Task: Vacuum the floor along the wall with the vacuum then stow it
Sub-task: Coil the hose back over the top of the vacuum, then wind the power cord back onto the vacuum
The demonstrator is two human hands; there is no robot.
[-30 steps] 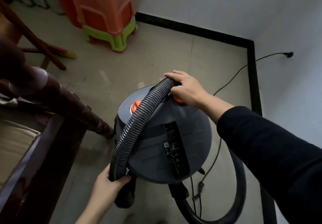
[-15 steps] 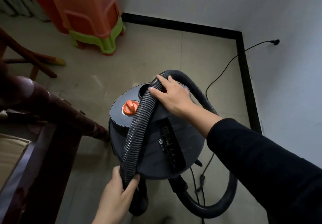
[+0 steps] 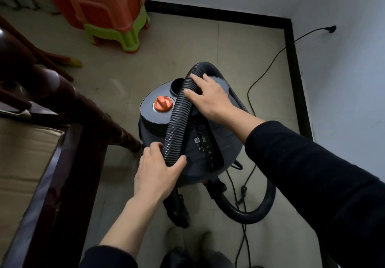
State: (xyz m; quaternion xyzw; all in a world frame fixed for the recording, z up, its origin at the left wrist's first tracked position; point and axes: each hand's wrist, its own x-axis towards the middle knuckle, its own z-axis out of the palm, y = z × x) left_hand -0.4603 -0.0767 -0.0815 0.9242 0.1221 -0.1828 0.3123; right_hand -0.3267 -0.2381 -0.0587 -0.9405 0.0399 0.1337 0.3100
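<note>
A round dark grey canister vacuum [image 3: 227, 146] with an orange knob [image 3: 163, 104] stands on the tiled floor near the room's corner. Its black ribbed hose [image 3: 179, 119] lies draped over the top of the canister and loops round behind and below it. My left hand [image 3: 158, 171] grips the lower end of the hose at the canister's near left side. My right hand [image 3: 208, 96] rests on the hose's upper bend, fingers laid over it. The hose's nozzle end [image 3: 177, 209] hangs down below the canister.
A black power cord [image 3: 268, 67] runs from the vacuum to a plug [image 3: 331, 28] in the right wall. Black skirting [image 3: 293, 63] lines the walls. Stacked orange and green plastic stools [image 3: 112, 17] stand at the back. Dark wooden furniture [image 3: 68, 105] fills the left.
My left hand has slid up the hose onto the canister's side. My right hand has stayed on the hose's upper bend, and the hose now lies more over the canister's top.
</note>
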